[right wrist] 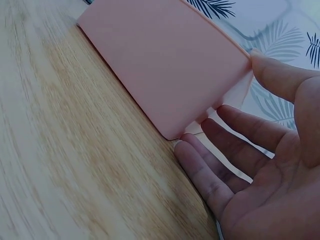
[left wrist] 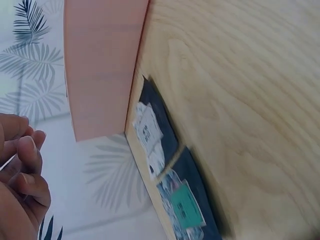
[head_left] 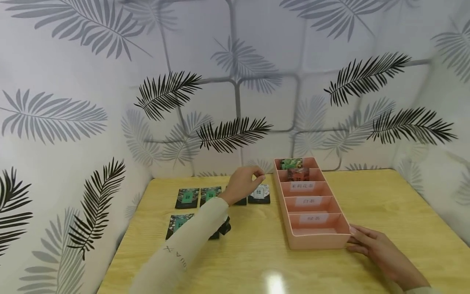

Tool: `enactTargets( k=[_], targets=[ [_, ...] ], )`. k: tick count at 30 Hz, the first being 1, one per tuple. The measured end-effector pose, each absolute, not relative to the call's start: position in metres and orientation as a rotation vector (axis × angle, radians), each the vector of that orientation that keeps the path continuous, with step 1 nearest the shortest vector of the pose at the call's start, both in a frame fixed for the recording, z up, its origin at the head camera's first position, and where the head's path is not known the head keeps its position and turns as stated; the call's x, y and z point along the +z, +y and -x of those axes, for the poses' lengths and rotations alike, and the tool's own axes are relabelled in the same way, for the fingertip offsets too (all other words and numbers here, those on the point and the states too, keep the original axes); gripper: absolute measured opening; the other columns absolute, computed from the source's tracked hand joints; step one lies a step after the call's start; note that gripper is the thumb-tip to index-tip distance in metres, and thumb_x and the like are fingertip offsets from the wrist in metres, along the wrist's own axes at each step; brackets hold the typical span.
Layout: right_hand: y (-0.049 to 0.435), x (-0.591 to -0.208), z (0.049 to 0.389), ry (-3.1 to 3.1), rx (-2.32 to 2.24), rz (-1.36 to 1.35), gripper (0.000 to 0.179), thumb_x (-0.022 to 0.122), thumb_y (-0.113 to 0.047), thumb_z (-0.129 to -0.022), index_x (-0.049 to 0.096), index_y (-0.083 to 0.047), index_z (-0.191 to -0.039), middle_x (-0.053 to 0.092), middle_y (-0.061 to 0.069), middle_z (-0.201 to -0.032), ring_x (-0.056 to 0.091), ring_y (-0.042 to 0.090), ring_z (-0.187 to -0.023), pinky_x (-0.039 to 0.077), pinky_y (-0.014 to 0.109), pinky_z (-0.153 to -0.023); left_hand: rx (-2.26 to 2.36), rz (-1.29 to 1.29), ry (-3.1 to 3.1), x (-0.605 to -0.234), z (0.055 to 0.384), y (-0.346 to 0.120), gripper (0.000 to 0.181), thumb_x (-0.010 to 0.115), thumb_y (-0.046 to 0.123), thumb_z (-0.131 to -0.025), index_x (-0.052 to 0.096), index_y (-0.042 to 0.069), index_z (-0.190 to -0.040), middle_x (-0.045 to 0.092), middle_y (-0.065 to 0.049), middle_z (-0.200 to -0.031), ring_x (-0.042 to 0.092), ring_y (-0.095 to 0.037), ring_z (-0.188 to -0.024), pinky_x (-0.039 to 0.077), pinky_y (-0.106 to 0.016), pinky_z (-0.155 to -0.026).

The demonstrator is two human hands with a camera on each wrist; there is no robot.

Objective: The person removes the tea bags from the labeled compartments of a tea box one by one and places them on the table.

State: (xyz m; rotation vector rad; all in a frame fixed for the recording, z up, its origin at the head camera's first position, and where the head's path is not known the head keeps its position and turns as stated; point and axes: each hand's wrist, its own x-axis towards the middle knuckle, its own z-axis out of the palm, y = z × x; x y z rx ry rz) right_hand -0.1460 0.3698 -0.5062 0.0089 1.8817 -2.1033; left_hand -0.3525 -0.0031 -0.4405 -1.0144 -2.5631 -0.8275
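Note:
A pink divided box with paper labels stands on the table, right of centre. My right hand touches its near right corner, the thumb at the rim and the fingertips against the outer wall, as the right wrist view also shows. My left hand hangs over the row of tea sachets left of the box, fingers loosely bent and holding nothing. Just beside it lies a white-and-black tea sachet. A green-and-black tea sachet lies next to that one, partly hidden by the hand in the head view.
More green-labelled sachets lie at the left, some behind the left sleeve. The box's far compartments hold green packets and a red packet. A leaf-patterned curtain rises behind the wooden table.

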Motion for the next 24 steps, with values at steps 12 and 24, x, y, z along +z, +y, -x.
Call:
enactTargets(
  k=[12, 24],
  targets=[
    [0.372, -0.508, 0.142, 1.841, -2.105, -0.008, 0.031, 0.043, -0.023, -0.104, 0.052, -0.014, -0.132, 0.064, 0.003, -0.120, 0.061, 0.017, -0.110, 0.046, 0.038, -0.094, -0.940, 1.008, -2.570, -0.447, 0.362, 0.042, 0.018, 0.059, 0.030, -0.096, 0.070, 0.017, -0.097, 0.067, 0.009, -0.089, 0.055, 0.001, -0.064, 0.047, -0.023, -0.061],
    [0.369, -0.501, 0.152, 1.984, -2.007, -0.063, 0.066, 0.046, -0.030, -0.102, 0.019, 0.011, -0.146, 0.062, 0.004, -0.122, 0.061, 0.017, -0.110, 0.046, 0.040, -0.093, -1.057, 0.946, -2.609, -0.448, 0.373, 0.069, 0.018, 0.058, 0.025, -0.096, 0.071, 0.015, -0.104, 0.070, 0.004, -0.094, 0.055, -0.004, -0.059, 0.047, -0.025, -0.058]
  ],
)
